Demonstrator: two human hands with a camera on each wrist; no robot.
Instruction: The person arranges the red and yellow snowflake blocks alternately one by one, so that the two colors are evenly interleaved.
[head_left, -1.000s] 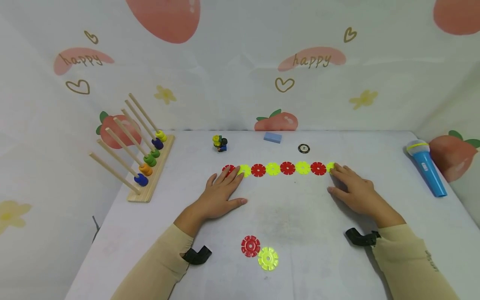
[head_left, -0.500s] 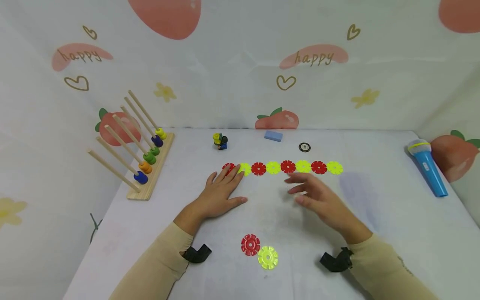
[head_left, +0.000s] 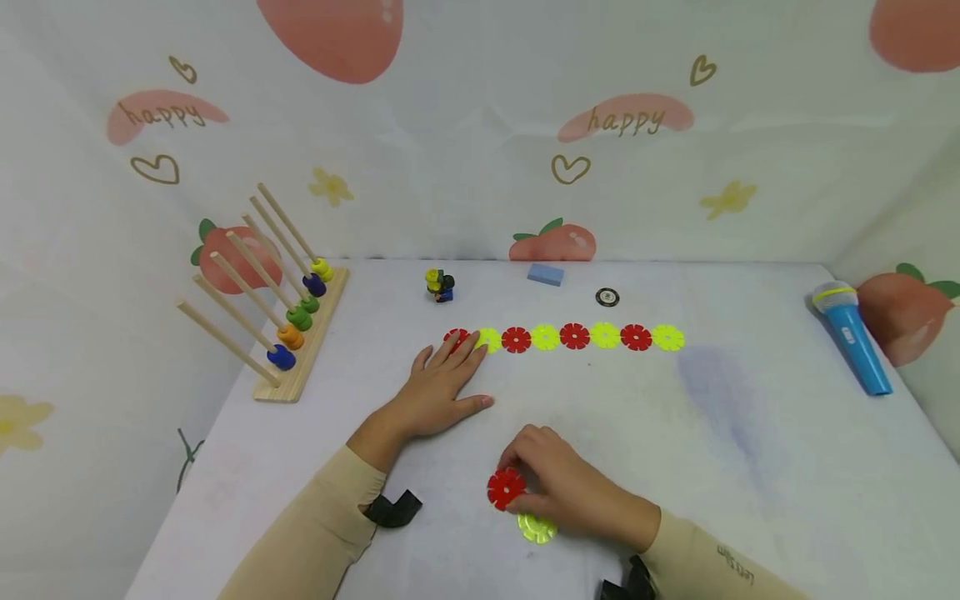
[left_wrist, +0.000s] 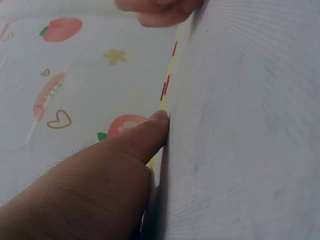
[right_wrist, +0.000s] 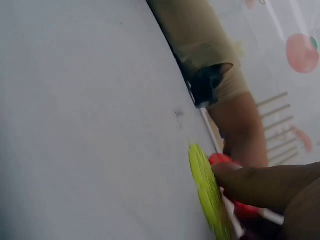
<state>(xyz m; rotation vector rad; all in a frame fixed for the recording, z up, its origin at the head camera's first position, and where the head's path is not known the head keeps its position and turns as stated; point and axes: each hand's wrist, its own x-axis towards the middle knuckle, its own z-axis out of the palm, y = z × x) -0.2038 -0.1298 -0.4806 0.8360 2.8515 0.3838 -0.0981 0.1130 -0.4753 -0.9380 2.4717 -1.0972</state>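
Observation:
My left hand [head_left: 441,393] lies flat on the table, its fingertips on the two discs at the left end of a row of notched plastic snowflake discs. Red and yellow alternate along it, up to the yellow disc [head_left: 668,337] at the right end. Near the front, my right hand [head_left: 562,482] pinches a red snowflake disc [head_left: 504,492] between thumb and fingers. Just below it lies a loose yellow snowflake disc [head_left: 537,530], partly covered by the held disc and the hand. In the right wrist view that yellow disc [right_wrist: 206,190] appears beside the thumb, with red behind.
A wooden peg stand with coloured beads [head_left: 303,354] stands at the left. Along the back are a small toy figure [head_left: 440,285], a blue block [head_left: 545,275] and a black-and-white round chip [head_left: 607,297]. A blue toy microphone [head_left: 855,337] lies at the right edge.
My right hand has left the right end of the row and come down left to the front, where it has taken hold of the red snowflake disc. The left hand stays in place.

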